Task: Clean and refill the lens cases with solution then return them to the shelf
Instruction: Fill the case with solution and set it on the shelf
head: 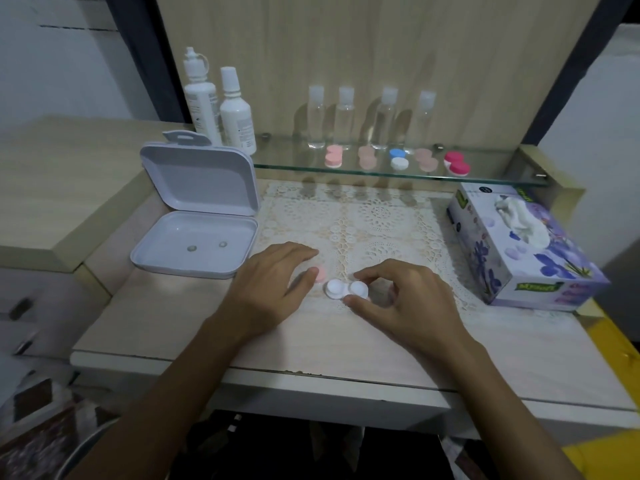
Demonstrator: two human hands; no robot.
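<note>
Head view is showing the right hand [405, 299] pinching the white lens case [347, 289] on the lace mat [374, 216], while the left hand [273, 282] is resting beside it, fingers relaxed over a pink cap [320, 274]; risk: uneven pinching could be tipping the open case, scattering loose caps

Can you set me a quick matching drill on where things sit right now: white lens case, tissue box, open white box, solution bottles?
Things:
1. white lens case
2. tissue box
3. open white box
4. solution bottles

Places:
A. left end of the glass shelf
B. right side of the table
C. on the lace mat, pinched by the right hand
D. left side of the table

Pairs: 1-C, 2-B, 3-D, 4-A
</note>
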